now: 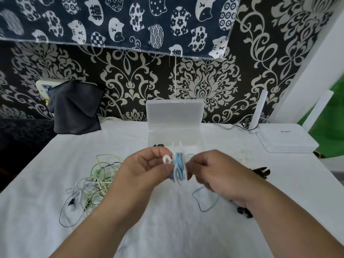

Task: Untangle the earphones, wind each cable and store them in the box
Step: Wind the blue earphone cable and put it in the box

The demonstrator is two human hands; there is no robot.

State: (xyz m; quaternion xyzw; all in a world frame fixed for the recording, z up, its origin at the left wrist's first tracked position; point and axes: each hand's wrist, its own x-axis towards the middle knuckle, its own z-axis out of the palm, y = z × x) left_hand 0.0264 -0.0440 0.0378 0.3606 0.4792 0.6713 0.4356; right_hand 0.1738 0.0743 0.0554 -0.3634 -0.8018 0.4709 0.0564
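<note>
– Blue cable (179,167), wound into a coil: where does it lie?
– Held above the white-covered table (167,229) at frame centre, just at six o'clock of the clear box (174,116), whose lid stands open and upright. A loose tail loops down at five o'clock of the coil.
– How do the hands grip?
– Left hand (147,164): thumb and curled fingers pinch the coil's nine o'clock side, along with a white hooked piece (167,158). Right hand (214,173): fingers curled, pinching the cable at the coil's three o'clock side; blur hides the exact contact.
– What else is labelled?
– Tangle of earphones (93,183), green, white and black, at nine o'clock of the hands; dark cloth (74,108) at ten o'clock; white router (286,141) at two o'clock; black items (260,171) at three o'clock, partly behind the right wrist.
</note>
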